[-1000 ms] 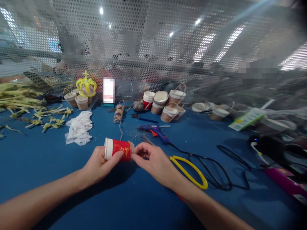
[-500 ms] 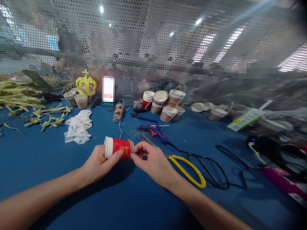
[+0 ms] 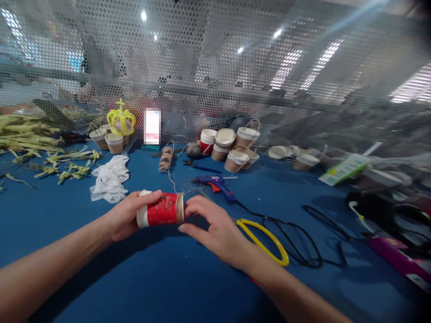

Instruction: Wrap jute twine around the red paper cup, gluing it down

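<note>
1. Starting closest in: both bare forearms come in over the blue table (image 3: 175,287) and the hands meet near the middle of it
2. The left hand (image 3: 123,218) is clamped round a red paper cup (image 3: 161,210). The cup lies sideways, held just off the table, with the thumb over the top near the white rim and the other fingers tucked underneath
3. The right hand (image 3: 215,229) sits at the cup's bottom end, fingers loosely curled, tips against the band of string (image 3: 181,208) wound there. Honestly can't tell if it's pinching the string or just resting on it
4. Handling-wise, I'd guess the cup is feather-light and thin-walled, so it'll dent if you squeeze the middle. The rolled rim and the base are the stiff bits, so those look like the safest places to grip. The glossy red side looks a bit slick, and the string band should give more bite
5. Just right of the right hand, yellow scissors (image 3: 266,240) lie flat, with a black cable (image 3: 313,251) looping beside them
6. A bit further back there's a blue glue gun (image 3: 217,183), and the string runs up from the cup to a bundle (image 3: 166,159)
7. Left of that sits a crumpled white cloth (image 3: 109,179)
8. Further back again: a heap of small cups (image 3: 232,148), a yellow crown (image 3: 121,119) and green leaves (image 3: 30,134) far left
9. Behind it all stands a perforated screen (image 3: 235,67)
</note>
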`<state>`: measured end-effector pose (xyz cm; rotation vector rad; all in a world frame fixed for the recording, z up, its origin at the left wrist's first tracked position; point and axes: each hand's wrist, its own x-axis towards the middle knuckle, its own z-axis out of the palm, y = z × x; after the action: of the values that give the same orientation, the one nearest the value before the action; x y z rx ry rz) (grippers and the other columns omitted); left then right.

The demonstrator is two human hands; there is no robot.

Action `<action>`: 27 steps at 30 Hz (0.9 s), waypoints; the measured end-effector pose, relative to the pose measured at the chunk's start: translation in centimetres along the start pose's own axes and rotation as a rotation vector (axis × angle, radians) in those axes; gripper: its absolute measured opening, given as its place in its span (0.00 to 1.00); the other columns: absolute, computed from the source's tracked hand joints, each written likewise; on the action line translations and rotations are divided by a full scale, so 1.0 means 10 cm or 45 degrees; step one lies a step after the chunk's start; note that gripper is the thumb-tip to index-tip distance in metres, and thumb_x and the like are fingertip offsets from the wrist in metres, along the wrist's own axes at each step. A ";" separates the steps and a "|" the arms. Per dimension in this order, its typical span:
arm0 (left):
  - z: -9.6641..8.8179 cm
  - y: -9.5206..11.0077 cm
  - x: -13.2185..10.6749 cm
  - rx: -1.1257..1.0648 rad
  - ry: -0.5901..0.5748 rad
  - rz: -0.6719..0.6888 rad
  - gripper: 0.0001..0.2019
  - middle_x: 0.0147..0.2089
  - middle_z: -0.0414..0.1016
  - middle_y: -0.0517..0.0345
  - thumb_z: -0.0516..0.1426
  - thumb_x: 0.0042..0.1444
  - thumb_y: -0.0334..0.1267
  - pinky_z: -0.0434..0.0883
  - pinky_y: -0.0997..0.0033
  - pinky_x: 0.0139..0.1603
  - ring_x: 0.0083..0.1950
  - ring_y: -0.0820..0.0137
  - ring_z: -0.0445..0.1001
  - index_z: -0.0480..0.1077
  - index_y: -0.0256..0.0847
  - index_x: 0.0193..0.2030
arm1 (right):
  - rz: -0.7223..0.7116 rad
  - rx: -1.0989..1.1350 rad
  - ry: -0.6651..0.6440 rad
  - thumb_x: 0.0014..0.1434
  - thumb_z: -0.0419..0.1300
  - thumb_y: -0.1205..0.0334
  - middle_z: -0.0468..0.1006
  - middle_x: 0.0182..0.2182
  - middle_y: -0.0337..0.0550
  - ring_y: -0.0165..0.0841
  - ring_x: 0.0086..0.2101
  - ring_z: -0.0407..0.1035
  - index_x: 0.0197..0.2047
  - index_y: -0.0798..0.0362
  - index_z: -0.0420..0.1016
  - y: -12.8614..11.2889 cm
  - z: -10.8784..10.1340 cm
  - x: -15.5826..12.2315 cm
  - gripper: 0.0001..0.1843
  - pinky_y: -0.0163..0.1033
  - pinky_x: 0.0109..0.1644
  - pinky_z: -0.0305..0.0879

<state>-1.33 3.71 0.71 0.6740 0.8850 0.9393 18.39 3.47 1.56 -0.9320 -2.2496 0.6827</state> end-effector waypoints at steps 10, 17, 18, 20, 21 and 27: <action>0.00 -0.16 0.00 0.186 -0.118 0.008 0.14 0.28 0.77 0.53 0.62 0.43 0.42 0.65 0.78 0.30 0.25 0.75 0.70 0.75 0.33 0.33 | 0.400 0.273 -0.007 0.61 0.45 0.55 0.74 0.42 0.45 0.34 0.43 0.67 0.42 0.54 0.70 0.06 -0.04 0.05 0.17 0.43 0.50 0.59; -0.02 -0.26 0.01 0.335 -0.198 0.014 0.13 0.25 0.74 0.57 0.62 0.42 0.43 0.62 0.79 0.28 0.25 0.76 0.67 0.74 0.33 0.29 | 0.336 0.671 -0.146 0.61 0.44 0.51 0.70 0.49 0.45 0.32 0.49 0.64 0.51 0.53 0.64 -0.01 -0.01 0.03 0.21 0.43 0.54 0.57; -0.02 -0.27 0.00 0.368 -0.198 0.017 0.13 0.24 0.73 0.58 0.62 0.42 0.43 0.61 0.80 0.26 0.24 0.77 0.66 0.73 0.33 0.28 | 0.323 0.689 -0.149 0.61 0.43 0.51 0.70 0.49 0.46 0.33 0.49 0.64 0.51 0.53 0.64 -0.02 0.00 0.03 0.21 0.44 0.55 0.57; 0.00 -0.28 0.00 0.427 -0.175 0.021 0.14 0.21 0.69 0.61 0.62 0.42 0.45 0.57 0.81 0.23 0.21 0.79 0.62 0.72 0.32 0.25 | 0.287 0.693 -0.159 0.61 0.43 0.51 0.70 0.49 0.46 0.33 0.50 0.63 0.50 0.53 0.65 -0.04 0.00 0.03 0.21 0.44 0.56 0.56; 0.00 -0.29 0.00 0.446 -0.155 0.023 0.15 0.19 0.68 0.62 0.62 0.42 0.45 0.55 0.81 0.22 0.20 0.79 0.60 0.71 0.32 0.25 | 0.267 0.695 -0.167 0.61 0.43 0.50 0.70 0.49 0.46 0.33 0.50 0.63 0.50 0.53 0.65 -0.06 0.01 0.03 0.21 0.44 0.56 0.55; 0.01 -0.31 0.00 0.501 -0.132 0.038 0.16 0.18 0.65 0.62 0.61 0.43 0.47 0.52 0.80 0.19 0.19 0.79 0.57 0.71 0.32 0.24 | 0.249 0.854 -0.134 0.61 0.44 0.51 0.70 0.47 0.48 0.33 0.48 0.65 0.49 0.54 0.64 -0.06 0.09 0.07 0.21 0.43 0.53 0.59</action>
<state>-0.02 2.29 -1.71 1.0653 0.9790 0.7545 17.14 3.44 1.54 -0.7813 -1.8123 1.4833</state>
